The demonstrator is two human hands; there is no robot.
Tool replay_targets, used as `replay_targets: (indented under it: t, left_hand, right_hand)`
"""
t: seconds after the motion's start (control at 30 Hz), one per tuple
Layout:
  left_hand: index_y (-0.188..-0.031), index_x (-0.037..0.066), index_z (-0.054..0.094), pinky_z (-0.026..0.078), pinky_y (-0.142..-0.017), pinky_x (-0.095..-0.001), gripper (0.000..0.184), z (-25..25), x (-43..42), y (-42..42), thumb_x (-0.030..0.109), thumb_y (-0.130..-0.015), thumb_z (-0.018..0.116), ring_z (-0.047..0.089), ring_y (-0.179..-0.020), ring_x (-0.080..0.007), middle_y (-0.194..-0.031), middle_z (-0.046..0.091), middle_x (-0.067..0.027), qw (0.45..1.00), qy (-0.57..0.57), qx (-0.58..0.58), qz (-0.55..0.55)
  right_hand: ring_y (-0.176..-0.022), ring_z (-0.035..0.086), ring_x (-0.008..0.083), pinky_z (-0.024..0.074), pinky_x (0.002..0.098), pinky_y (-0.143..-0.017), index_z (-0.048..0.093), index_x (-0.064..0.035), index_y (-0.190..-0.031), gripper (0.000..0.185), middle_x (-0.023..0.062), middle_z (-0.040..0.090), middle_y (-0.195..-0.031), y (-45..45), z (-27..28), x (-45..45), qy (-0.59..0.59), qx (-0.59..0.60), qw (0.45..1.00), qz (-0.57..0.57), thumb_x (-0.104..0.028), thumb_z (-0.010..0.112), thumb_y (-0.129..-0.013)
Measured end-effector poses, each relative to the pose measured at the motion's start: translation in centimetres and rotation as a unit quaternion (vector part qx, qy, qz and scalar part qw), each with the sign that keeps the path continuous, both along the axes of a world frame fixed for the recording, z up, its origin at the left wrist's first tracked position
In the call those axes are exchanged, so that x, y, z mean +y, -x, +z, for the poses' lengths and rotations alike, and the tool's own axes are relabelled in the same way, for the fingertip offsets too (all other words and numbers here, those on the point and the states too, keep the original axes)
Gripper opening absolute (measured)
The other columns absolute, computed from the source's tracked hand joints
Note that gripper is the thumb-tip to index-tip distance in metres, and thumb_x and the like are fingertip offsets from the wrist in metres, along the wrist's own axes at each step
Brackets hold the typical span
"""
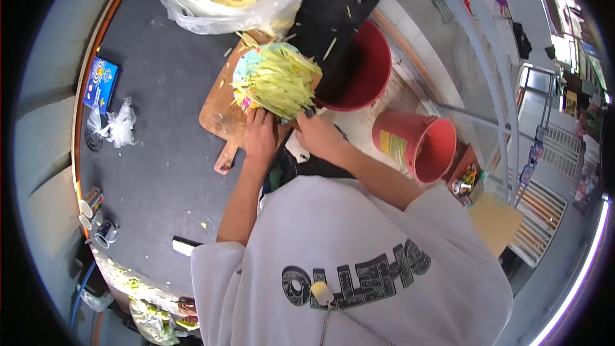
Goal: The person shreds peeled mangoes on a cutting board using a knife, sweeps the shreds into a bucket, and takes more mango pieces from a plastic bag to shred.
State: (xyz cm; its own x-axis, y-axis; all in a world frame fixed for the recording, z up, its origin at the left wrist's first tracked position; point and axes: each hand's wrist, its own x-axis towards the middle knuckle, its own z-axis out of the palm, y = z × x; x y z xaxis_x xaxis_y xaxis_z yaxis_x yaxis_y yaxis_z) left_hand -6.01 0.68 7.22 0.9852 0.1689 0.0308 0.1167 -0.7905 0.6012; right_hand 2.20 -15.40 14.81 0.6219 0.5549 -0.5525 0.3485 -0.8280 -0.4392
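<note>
A heap of pale green shredded strips (285,80) covers a colourful patterned plate (244,67), whose turquoise edge shows at the left. The plate is over a wooden cutting board (219,109) with a short handle. My left hand (259,133) has its fingers curled at the plate's near edge. Close beside it, my right hand (320,136) is closed at the near right edge of the plate. A small dark thing shows at its fingertips, too unclear to name. The strips hide most of the plate, and the undersides of both hands are out of sight.
A plastic bag (192,19) of peeled green fruit pieces stands beyond the board. Red buckets (378,70) (410,141) are at the right. On the dark table (166,186) are a blue box (101,83), crumpled plastic (122,122), cups (106,234) and a phone (184,245).
</note>
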Motion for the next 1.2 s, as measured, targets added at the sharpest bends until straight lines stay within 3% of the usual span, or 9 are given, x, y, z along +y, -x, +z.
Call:
replay_targets:
  t: [0.13, 0.23, 0.5, 0.67, 0.87, 1.07, 1.2]
  left_hand:
    - [-0.103, -0.002, 0.068, 0.050, -0.087, -0.0443, 0.023, -0.1, 0.0, -0.4, 0.001, -0.081, 0.063, 0.057, -0.101, -0.0361, -0.103, 0.061, -0.0162, 0.999, 0.007, -0.038, 0.004]
    - [-0.103, -0.002, 0.068, 0.050, -0.087, -0.0442, 0.024, -0.5, -0.2, -0.2, 0.001, -0.080, 0.064, 0.057, -0.100, -0.0362, -0.102, 0.061, -0.0168, 0.999, 0.009, -0.044, 0.006]
    - [-0.102, -0.001, 0.067, 0.048, -0.091, -0.0484, 0.029, 2.2, 0.7, -0.5, -0.002, -0.073, 0.070, 0.054, -0.104, -0.0423, -0.110, 0.060, -0.0190, 0.995, 0.074, -0.057, 0.041]
    - [-0.104, -0.002, 0.066, 0.048, -0.089, -0.0489, 0.025, 0.4, 0.4, -0.2, -0.003, -0.078, 0.065, 0.056, -0.102, -0.0428, -0.111, 0.058, -0.0216, 0.991, 0.109, -0.002, 0.075]
    - [-0.105, -0.005, 0.065, 0.048, -0.086, -0.0490, 0.024, 0.2, 0.6, -0.4, -0.005, -0.082, 0.060, 0.056, -0.098, -0.0427, -0.103, 0.059, -0.0227, 0.995, 0.086, 0.009, 0.047]
    - [-0.107, -0.004, 0.066, 0.052, -0.080, -0.0473, 0.024, -0.1, 0.9, -1.0, -0.005, -0.084, 0.064, 0.062, -0.095, -0.0420, -0.107, 0.062, -0.0229, 0.995, 0.074, -0.025, 0.054]
    - [-0.110, -0.005, 0.064, 0.050, -0.085, -0.0478, 0.025, 0.0, 0.9, -0.3, -0.004, -0.085, 0.061, 0.059, -0.099, -0.0427, -0.107, 0.061, -0.0236, 0.993, 0.098, -0.048, 0.044]
  right_hand:
    - [-0.080, 0.068, 0.0477, 0.0557, 0.0556, -0.074, 0.053, 0.0016, -0.104, 0.031, 0.0282, 0.068, -0.081, -0.2, 3.4, 0.0, 0.007, 0.028, 0.999, -0.016, -0.022, 0.064, -0.088]
    - [-0.081, 0.068, 0.0476, 0.0552, 0.0563, -0.075, 0.053, 0.0019, -0.106, 0.032, 0.0280, 0.068, -0.082, 0.0, -2.0, 0.2, 0.007, 0.022, 1.000, 0.003, -0.022, 0.064, -0.088]
    - [-0.083, 0.068, 0.0469, 0.0540, 0.0576, -0.075, 0.053, -0.0002, -0.107, 0.031, 0.0280, 0.068, -0.085, 0.6, -2.7, -0.5, -0.016, 0.003, 1.000, -0.004, -0.022, 0.064, -0.088]
    - [-0.082, 0.068, 0.0460, 0.0544, 0.0561, -0.073, 0.053, 0.0006, -0.104, 0.029, 0.0279, 0.067, -0.083, 0.1, -2.4, -0.5, -0.027, 0.020, 0.999, -0.006, -0.021, 0.063, -0.088]
    - [-0.082, 0.069, 0.0449, 0.0547, 0.0551, -0.071, 0.053, 0.0026, -0.100, 0.026, 0.0274, 0.067, -0.082, -0.1, 2.7, 0.0, -0.022, 0.020, 1.000, -0.002, -0.020, 0.061, -0.089]
    - [-0.081, 0.068, 0.0448, 0.0554, 0.0554, -0.070, 0.054, 0.0023, -0.102, 0.026, 0.0269, 0.067, -0.082, 0.8, -1.9, -0.1, -0.008, -0.011, 1.000, 0.006, -0.019, 0.060, -0.089]
    - [-0.081, 0.069, 0.0445, 0.0563, 0.0548, -0.069, 0.054, 0.0008, -0.103, 0.027, 0.0261, 0.068, -0.081, 0.7, 1.7, -0.5, -0.027, -0.028, 0.999, 0.007, -0.021, 0.063, -0.088]
